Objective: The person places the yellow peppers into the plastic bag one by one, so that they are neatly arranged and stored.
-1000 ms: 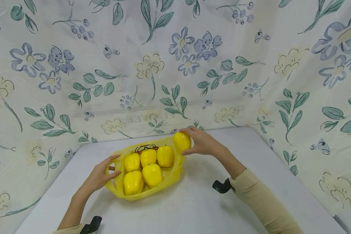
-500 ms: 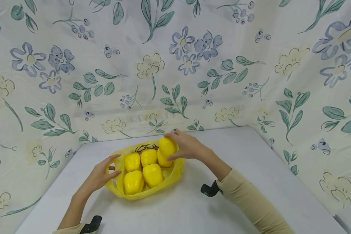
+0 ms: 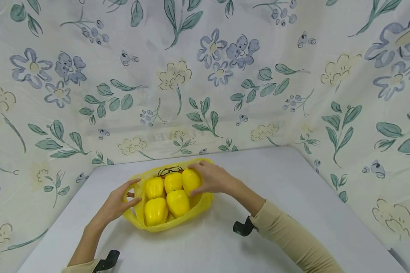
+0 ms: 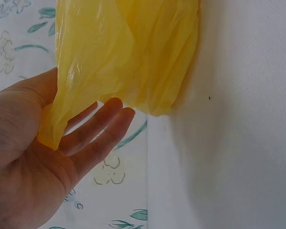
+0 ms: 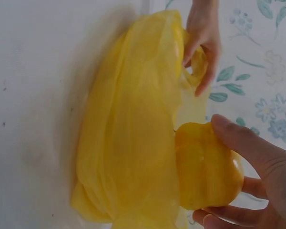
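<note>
A thin yellow plastic bag (image 3: pixel 202 204) stands with its mouth open, several yellow bell peppers (image 3: pixel 177 204) inside. At its left end my left hand (image 3: pixel 117 203) holds the bag's handle, thumb and fingers spread around the loop; the left wrist view shows the plastic (image 4: pixel 128 52) running between them. My right hand (image 3: pixel 214 178) grips another yellow bell pepper (image 3: pixel 191 181) over the bag's back right part, and it hides the pepper there. In the right wrist view this gripped pepper (image 5: pixel 207 167) sits at the bag's rim, thumb on one side and fingers on the other.
The bag rests on a white table (image 3: pixel 259 182). Behind and beside it hangs a floral cloth (image 3: pixel 205 76). A black wrist mount (image 3: pixel 244 226) sticks out from the right sleeve, another black mount (image 3: pixel 107 261) from the left.
My right hand has carried its pepper leftward from the bag's right edge, then lowered it over the back right pepper inside. My left hand has stayed at the handle.
</note>
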